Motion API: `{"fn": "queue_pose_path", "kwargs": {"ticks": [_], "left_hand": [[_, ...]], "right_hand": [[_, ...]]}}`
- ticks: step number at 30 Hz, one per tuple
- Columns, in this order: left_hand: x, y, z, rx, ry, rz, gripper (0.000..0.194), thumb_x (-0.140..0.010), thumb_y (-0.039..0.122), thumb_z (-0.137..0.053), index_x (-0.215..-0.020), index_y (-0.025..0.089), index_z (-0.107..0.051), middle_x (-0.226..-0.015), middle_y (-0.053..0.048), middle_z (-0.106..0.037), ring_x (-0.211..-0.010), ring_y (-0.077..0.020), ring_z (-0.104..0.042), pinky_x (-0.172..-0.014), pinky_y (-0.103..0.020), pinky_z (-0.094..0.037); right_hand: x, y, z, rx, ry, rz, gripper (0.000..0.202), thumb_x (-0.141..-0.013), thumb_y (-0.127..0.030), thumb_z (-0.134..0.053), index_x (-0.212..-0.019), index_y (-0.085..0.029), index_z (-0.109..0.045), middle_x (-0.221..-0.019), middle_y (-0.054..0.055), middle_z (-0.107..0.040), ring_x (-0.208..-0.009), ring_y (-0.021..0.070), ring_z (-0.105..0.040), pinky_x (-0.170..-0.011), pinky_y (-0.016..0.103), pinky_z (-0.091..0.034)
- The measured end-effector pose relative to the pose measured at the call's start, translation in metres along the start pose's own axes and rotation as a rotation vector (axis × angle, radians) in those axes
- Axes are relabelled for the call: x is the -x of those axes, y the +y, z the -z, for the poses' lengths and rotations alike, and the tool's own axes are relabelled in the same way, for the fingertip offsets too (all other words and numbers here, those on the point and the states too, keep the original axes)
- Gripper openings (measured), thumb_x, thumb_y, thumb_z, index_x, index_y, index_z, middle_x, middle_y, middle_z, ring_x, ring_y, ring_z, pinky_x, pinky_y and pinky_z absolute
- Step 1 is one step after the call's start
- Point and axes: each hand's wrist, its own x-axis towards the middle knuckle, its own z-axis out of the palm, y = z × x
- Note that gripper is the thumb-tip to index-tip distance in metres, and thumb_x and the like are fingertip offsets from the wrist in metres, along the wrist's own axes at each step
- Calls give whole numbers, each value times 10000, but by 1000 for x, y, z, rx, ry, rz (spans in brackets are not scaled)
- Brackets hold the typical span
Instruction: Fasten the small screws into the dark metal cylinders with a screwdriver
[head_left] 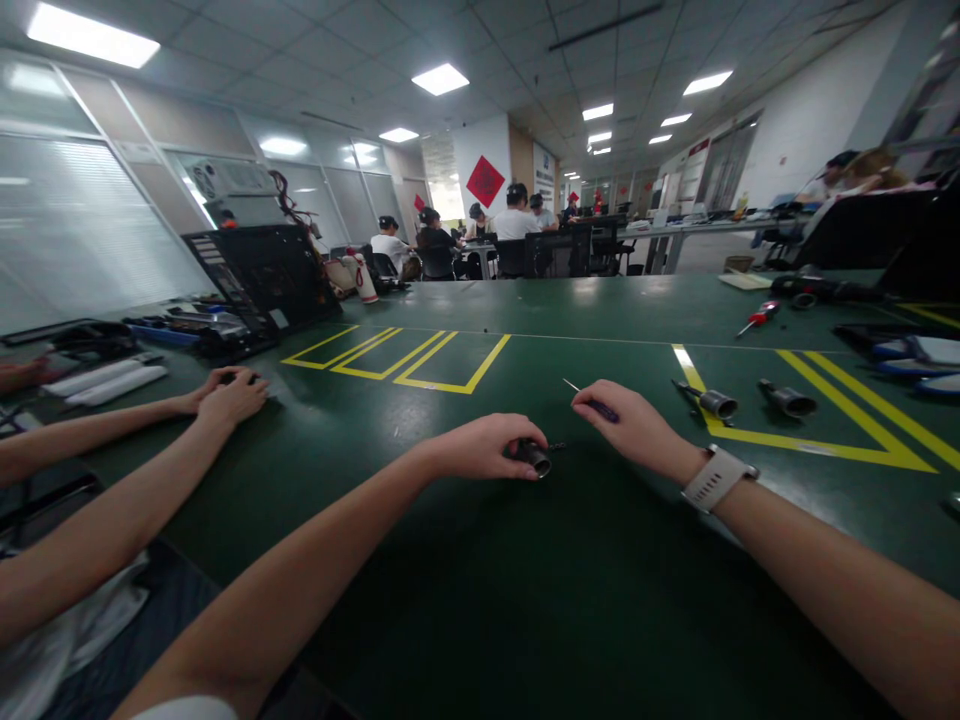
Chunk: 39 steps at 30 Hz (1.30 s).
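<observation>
the left hand [496, 447] is gripping a dark, cup-shaped metal piece [539, 462] near the middle of the frame, its fingers curling over the top and side while the round open end is facing down and toward the camera. a thin dark bit is poking out to the right of that piece, near the tabletop [465, 580]. just to the right, the right hand [621, 420] is closing around the dark handle of a slim screwdriver [603, 409], whose thin shaft is pointing to the upper left, apart from the metal piece. a watch with a pale strap [712, 480] is circling the right wrist. right of the hands, a second cup-shaped piece [718, 404] is lying across a line of yellow tape [780, 442], and a third cup-shaped piece [795, 402] is lying just beside it, inside the taped outline. farther back, a red-handled screwdriver [763, 313] is resting on the green surface. at the left of the frame, a co-worker's hands [234, 395] are holding something dark, too hidden to tell.
</observation>
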Motion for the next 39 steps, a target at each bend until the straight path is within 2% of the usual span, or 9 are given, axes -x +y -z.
{"fn": "queue_pose_path", "kwargs": {"ticks": [6,9,13,17,22,26,31,35,39], "left_hand": [[0,4,0,27,56,73,302,-774,281,-602,-1049,154,-591,-895,-43,-607,-750,-133,-547,-645,-236,-410],[-1,5,0,135,101,142,284,-760,254,-613,-1027,157,-604,-896,-40,-628,-728,-121,-558,-635,-230,-428],[-6,9,2,446,172,256,293,-755,239,-612,-1030,141,-585,-917,-58,-639,-698,-121,-589,-604,-248,-481],[-13,21,3,802,386,335,265,-721,167,-649,-975,128,-587,-993,-87,-618,-779,-150,-618,-632,-295,-537],[-13,39,0,1256,554,386,226,-760,103,-618,-976,123,-556,-909,-80,-651,-766,-149,-652,-709,-313,-548],[-8,50,-9,1467,669,388,194,-781,58,-577,-963,120,-560,-883,-62,-659,-753,-135,-658,-750,-304,-549],[-3,52,-14,1499,719,409,228,-752,-6,-579,-946,112,-595,-885,-61,-665,-822,-137,-650,-799,-288,-537],[0,50,-16,1457,750,453,234,-737,-14,-591,-940,102,-610,-892,-62,-662,-812,-129,-646,-823,-290,-527],[2,52,-19,1411,752,467,242,-718,-29,-599,-925,98,-609,-894,-58,-655,-790,-126,-646,-859,-320,-514]], "right_hand": [[11,-18,5,-93,14,-130,181,-835,-302,-506,-908,-173,-609,-890,64,-648,-805,192,-598,-711,343,-471],[24,-28,12,-274,6,-273,186,-802,-334,-549,-866,-174,-618,-814,43,-647,-715,170,-594,-642,312,-472],[39,-29,17,-549,49,-399,277,-786,-436,-564,-733,-170,-619,-656,12,-611,-595,135,-550,-568,278,-447],[44,-24,11,-633,145,-452,325,-757,-481,-585,-701,-162,-621,-618,11,-592,-550,124,-523,-512,260,-420],[40,-29,5,-515,145,-455,350,-763,-490,-566,-660,-159,-617,-605,24,-603,-537,131,-529,-507,266,-414],[39,-29,2,-458,122,-435,363,-764,-503,-554,-682,-157,-626,-617,35,-621,-543,143,-549,-509,273,-429],[39,-30,3,-331,79,-406,348,-787,-480,-513,-654,-175,-614,-593,22,-614,-527,149,-549,-496,278,-416],[38,-38,16,-124,31,-353,339,-795,-423,-482,-568,-195,-590,-544,12,-593,-512,157,-537,-505,294,-379],[38,-45,26,33,-2,-368,326,-778,-396,-489,-524,-210,-574,-497,9,-571,-491,168,-524,-486,304,-339]]}}
